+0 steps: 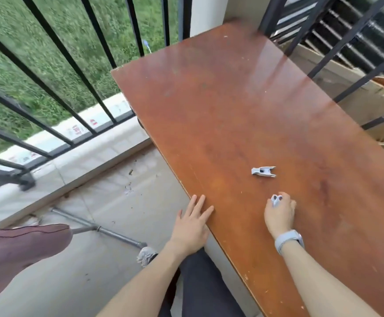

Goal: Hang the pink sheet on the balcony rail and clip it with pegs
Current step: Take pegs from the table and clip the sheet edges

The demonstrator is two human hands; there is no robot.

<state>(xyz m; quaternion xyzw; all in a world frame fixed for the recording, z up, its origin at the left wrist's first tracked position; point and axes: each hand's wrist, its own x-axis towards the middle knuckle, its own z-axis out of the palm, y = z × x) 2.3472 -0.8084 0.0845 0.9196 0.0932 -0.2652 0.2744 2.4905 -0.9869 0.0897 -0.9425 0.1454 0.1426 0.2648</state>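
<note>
The pink sheet (14, 250) hangs at the lower left, its folded edge over something out of frame. The black balcony rail (56, 72) fills the upper left. On the brown table (243, 99) lies one pale grey peg (263, 172). Just below it my right hand (279, 215) rests on the tabletop, closed around a second pale peg (276, 200) whose end sticks out between the fingers. My left hand (192, 227) lies flat on the table's left edge, fingers spread, holding nothing.
A metal pipe (99, 229) lies on the tiled balcony floor beside my shoe (146, 256). A low ledge (72, 156) runs under the rail. Wooden boards and scrap (358, 92) sit behind more black bars to the right of the table.
</note>
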